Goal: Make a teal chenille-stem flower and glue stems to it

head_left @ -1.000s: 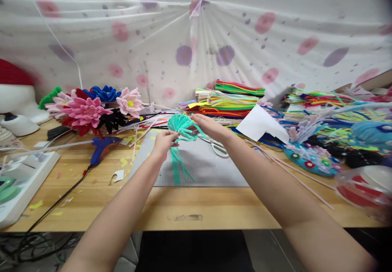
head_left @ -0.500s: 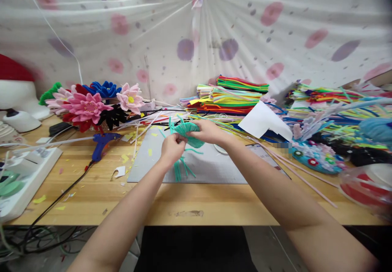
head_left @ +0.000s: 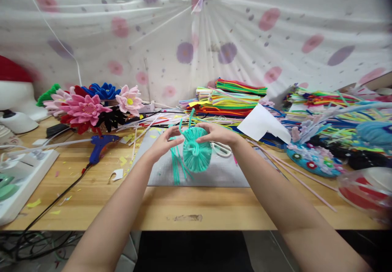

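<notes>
between the hands [head_left: 215,134], the teal oval [head_left: 197,151] faces the camera, upright

- One view: head cam, worn by the person.
- Aimed forward and down over the table [head_left: 239,206]; its near edge at 6 o'clock.
- Patterned drape [head_left: 137,39] fills 12, faced roughly head-on.
- Close range: teal disc [head_left: 197,151] just below centre, left hand [head_left: 165,143] and right hand [head_left: 217,135] around mid-frame, forearms entering from 7 and 5.
- Wide: flowers [head_left: 87,110] at 9.
</notes>
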Motion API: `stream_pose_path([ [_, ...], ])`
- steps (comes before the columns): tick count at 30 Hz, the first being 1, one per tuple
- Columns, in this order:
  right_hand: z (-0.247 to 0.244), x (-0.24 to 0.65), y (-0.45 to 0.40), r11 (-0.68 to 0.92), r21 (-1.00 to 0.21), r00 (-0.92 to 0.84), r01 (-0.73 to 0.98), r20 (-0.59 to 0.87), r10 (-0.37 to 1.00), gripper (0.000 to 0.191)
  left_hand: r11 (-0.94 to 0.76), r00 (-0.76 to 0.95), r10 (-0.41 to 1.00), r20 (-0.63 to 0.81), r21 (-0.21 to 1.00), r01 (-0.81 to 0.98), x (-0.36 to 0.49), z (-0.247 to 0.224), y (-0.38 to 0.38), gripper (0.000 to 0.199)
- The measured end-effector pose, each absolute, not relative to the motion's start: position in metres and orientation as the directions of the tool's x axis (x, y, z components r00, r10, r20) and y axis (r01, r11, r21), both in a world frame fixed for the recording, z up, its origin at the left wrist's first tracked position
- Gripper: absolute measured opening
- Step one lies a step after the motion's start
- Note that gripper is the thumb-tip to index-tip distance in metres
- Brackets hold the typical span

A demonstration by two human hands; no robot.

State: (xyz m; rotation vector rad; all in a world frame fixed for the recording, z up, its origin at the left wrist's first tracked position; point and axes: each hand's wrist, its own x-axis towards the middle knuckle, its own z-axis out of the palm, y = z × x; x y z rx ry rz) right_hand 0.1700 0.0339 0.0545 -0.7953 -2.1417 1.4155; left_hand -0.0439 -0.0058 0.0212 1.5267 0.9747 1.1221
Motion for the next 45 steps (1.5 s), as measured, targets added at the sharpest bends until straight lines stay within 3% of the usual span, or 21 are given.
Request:
stream_pose_path([
  [4,0.050,0.169,0.033,0.246,-0.964,-0.747,0.102,0.089,0.659,0.045,-0.207,0.330,0.919,0.217,0.976,-0.065,-0.031,0.032,-0.008,0.053],
  [7,0.045,0.168,0.034,0.170,-0.985,-0.727,0.035,0.092,0.681,0.036,-0.227,0.222,0.947,0.231,0.973,-0.042,-0.020,0.032,-0.008,0.045],
  [12,0.037,0.167,0.034,0.099,-0.995,-0.614,-0.025,0.093,0.783,0.035,-0.327,0.014,0.944,0.330,0.930,0.167,-0.009,0.027,-0.007,0.031],
  [17,0.031,0.166,0.030,0.125,-0.992,-0.577,-0.011,0.108,0.810,0.032,-0.391,0.067,0.918,0.390,0.866,0.312,-0.005,0.028,-0.012,0.032],
  [22,0.038,0.168,0.024,0.285,-0.959,-0.613,0.003,0.223,0.758,0.028,-0.380,0.123,0.922,0.368,0.795,0.473,-0.007,0.036,-0.016,0.028],
  [30,0.052,0.155,0.028,0.343,-0.938,-0.554,0.057,0.256,0.792,0.023,-0.358,0.267,0.923,0.278,0.874,0.328,-0.008,0.042,-0.010,0.025],
  [36,0.053,0.148,0.020,0.273,-0.962,-0.547,-0.025,0.242,0.801,0.025,-0.273,0.142,0.958,0.249,0.946,0.178,-0.006,0.030,-0.007,0.043],
  [41,0.051,0.141,0.017,0.208,-0.978,-0.455,0.011,0.180,0.872,0.033,-0.315,0.117,0.949,0.293,0.902,0.296,-0.004,0.026,-0.008,0.039],
  [45,0.048,0.135,0.019,0.282,-0.958,-0.330,0.049,0.251,0.910,0.035,-0.359,0.141,0.933,0.330,0.847,0.392,-0.002,0.027,-0.015,0.050],
])
